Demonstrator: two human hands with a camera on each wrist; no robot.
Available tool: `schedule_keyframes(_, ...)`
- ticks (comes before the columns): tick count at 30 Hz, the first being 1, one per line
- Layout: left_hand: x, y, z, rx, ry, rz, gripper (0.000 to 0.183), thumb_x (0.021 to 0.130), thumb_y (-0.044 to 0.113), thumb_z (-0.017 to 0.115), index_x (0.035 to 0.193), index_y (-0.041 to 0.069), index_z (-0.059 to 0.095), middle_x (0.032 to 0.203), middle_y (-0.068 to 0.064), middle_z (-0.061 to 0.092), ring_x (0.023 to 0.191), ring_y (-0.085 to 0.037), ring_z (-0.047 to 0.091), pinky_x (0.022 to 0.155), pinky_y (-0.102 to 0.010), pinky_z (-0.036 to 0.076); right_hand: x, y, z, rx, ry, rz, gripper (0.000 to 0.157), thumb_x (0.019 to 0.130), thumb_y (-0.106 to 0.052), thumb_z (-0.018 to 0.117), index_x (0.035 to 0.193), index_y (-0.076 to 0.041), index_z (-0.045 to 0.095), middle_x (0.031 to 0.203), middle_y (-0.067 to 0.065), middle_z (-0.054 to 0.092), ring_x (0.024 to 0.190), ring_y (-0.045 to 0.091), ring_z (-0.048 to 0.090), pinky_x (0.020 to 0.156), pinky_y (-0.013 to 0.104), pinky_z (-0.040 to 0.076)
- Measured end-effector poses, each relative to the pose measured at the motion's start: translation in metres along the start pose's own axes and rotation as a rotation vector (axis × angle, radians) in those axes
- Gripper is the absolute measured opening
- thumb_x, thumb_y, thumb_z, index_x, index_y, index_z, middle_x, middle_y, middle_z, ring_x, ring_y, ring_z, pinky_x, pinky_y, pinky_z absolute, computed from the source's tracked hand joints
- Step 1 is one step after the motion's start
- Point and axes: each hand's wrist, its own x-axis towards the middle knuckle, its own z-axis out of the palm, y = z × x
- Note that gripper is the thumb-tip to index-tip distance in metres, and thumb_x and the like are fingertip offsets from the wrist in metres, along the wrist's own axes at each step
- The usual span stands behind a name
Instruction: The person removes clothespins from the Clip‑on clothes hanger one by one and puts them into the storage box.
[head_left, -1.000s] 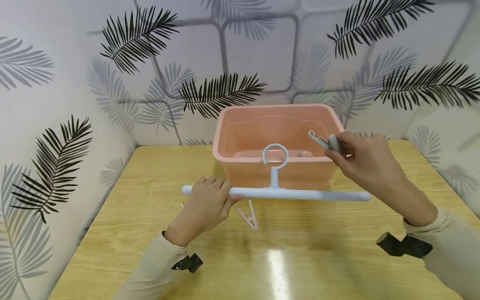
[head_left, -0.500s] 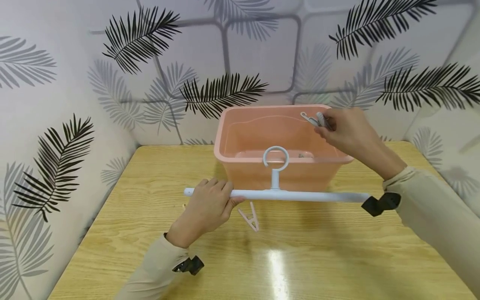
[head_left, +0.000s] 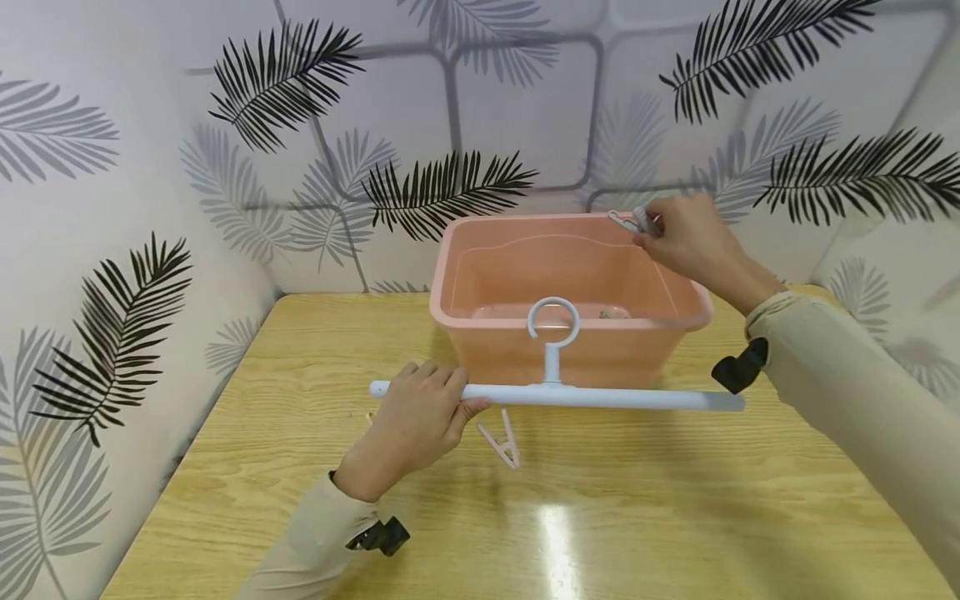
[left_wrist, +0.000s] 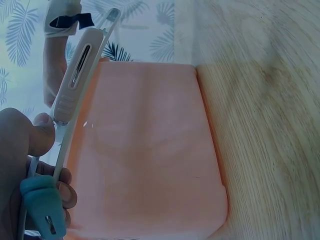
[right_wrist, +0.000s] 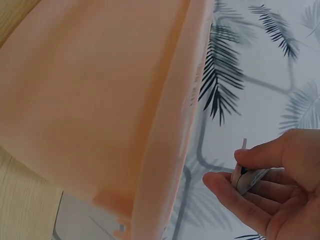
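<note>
A pale blue clothes hanger [head_left: 600, 397] with a straight bar and a ring-shaped hook is held level in front of a pink plastic tub [head_left: 562, 354]. My left hand [head_left: 423, 412] grips its bar near the left end. In the left wrist view, a teal plastic piece [left_wrist: 44, 205] sits by the fingers, and the hanger's slotted part [left_wrist: 75, 75] rises past the thumb. Over the tub's back right rim, my right hand [head_left: 690, 237] pinches a small grey plastic piece with a thin hooked end [head_left: 633, 222]. Its exact kind is unclear, partly hidden by the fingers.
A pink V-shaped clip [head_left: 504, 446] lies on the wooden table [head_left: 630, 517], just below the hanger bar. Something small and greyish [head_left: 615, 313] is partly visible inside the tub. A leaf-patterned wall [head_left: 517, 108] stands close behind.
My right hand has moved up and to the left with the grey piece, from the tub's right side to above its back right rim. My left hand and the hanger have barely moved.
</note>
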Motion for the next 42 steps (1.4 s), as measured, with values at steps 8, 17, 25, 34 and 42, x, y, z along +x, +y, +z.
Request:
schedule_keyframes(8,0.0,0.0,0.0,0.009,0.004,-0.002,0.037,0.095,0.04,0.058,0.074,0.012,0.045,0.063,0.004,0.04,0.06,-0.017,0.046,0.056,-0.03,0.036,0.015,0.011,0.009,-0.036,-0.055,-0.004,0.028,0.083,-0.007,0.066,0.061,-0.006,0.049,0.055,0.005,0.051,0.052,0.023,0.048,0.052,0.034,0.035)
schedule_keyframes(17,-0.002,0.001,-0.002,-0.008,-0.005,-0.011,0.036,0.095,0.039,0.058,0.075,0.013,0.045,0.063,0.004,0.039,0.06,-0.017,0.046,0.058,-0.031,0.037,0.018,0.02,0.019,-0.036,-0.101,0.043,0.016,0.084,-0.007,0.065,0.073,0.003,0.059,0.067,0.016,0.059,0.062,0.031,0.054,0.057,0.041,0.042)
schedule_keyframes(25,-0.002,0.0,-0.002,0.003,0.002,-0.013,0.036,0.095,0.04,0.058,0.074,0.013,0.046,0.062,0.003,0.041,0.06,-0.018,0.047,0.056,-0.03,0.037,0.019,0.024,0.02,0.012,-0.123,0.064,0.025,0.086,0.002,0.052,0.105,0.014,0.063,0.099,0.031,0.065,0.09,0.045,0.062,0.079,0.054,0.049)
schedule_keyframes(34,-0.002,0.001,-0.003,0.006,-0.002,-0.012,0.036,0.096,0.039,0.058,0.074,0.013,0.046,0.062,0.003,0.041,0.059,-0.017,0.047,0.057,-0.03,0.037,0.014,0.025,0.018,0.024,-0.105,0.057,0.023,0.087,0.0,0.055,0.104,0.012,0.064,0.098,0.03,0.065,0.089,0.044,0.062,0.078,0.054,0.05)
schedule_keyframes(42,-0.001,0.001,-0.005,0.009,-0.009,-0.019,0.038,0.095,0.041,0.058,0.074,0.012,0.045,0.063,0.004,0.041,0.061,-0.018,0.05,0.059,-0.031,0.039,0.006,0.022,0.015,0.042,-0.065,0.041,0.018,0.086,-0.001,0.058,0.098,0.011,0.065,0.095,0.029,0.066,0.087,0.043,0.063,0.077,0.054,0.05)
